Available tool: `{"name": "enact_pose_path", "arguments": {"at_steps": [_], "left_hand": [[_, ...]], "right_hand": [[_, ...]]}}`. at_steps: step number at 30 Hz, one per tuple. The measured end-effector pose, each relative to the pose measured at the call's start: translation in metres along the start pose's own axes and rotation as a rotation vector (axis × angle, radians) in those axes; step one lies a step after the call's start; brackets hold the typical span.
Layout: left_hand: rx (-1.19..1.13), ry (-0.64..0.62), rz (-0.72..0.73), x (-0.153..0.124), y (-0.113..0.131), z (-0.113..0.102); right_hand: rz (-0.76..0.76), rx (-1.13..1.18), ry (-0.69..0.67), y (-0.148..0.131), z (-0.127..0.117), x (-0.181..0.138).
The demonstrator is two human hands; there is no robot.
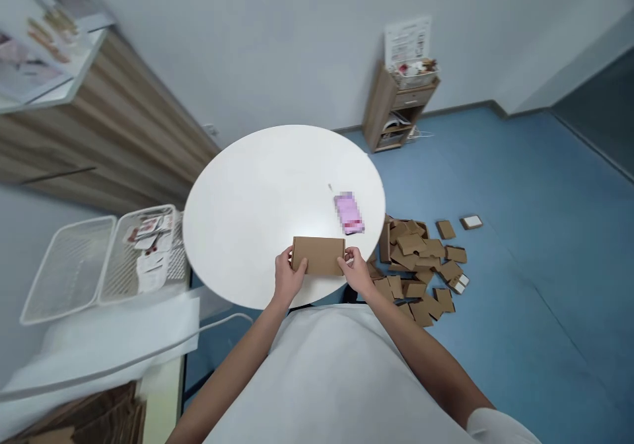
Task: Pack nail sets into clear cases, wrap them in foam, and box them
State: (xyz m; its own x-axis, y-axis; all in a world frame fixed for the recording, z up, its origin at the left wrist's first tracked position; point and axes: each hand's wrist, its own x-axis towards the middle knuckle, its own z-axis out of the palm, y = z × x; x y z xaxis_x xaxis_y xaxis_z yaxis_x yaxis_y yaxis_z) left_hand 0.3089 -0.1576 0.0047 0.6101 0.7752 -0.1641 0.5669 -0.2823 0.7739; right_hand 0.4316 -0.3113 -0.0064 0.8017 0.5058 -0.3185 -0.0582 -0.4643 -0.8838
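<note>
A flat brown cardboard box [317,256], closed on top, is held level at the near edge of the round white table [257,186]. My left hand [289,275] grips its left end, thumb on the top face and fingers round the side. At the other end my right hand [355,271] holds it the same way. Just beyond the box, on the right of the table, lies a pinkish-purple phone-shaped item [349,213], blurred out by pixels. A small thin object [330,187] sits near it, too small to name.
Many small cardboard boxes [421,256] are heaped on the blue floor at right. White plastic baskets [136,256], one with packets, stand at left above flattened cardboard [94,417]. A small wooden cabinet [396,107] is by the wall.
</note>
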Motion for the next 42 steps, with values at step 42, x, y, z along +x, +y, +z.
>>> {"name": "enact_pose_path", "arguments": {"at_steps": [42], "left_hand": [[-0.064,-0.6,0.131,-0.009,0.118,0.125]], "right_hand": [[0.077,0.182,0.275,0.088,-0.18,-0.024]]}}
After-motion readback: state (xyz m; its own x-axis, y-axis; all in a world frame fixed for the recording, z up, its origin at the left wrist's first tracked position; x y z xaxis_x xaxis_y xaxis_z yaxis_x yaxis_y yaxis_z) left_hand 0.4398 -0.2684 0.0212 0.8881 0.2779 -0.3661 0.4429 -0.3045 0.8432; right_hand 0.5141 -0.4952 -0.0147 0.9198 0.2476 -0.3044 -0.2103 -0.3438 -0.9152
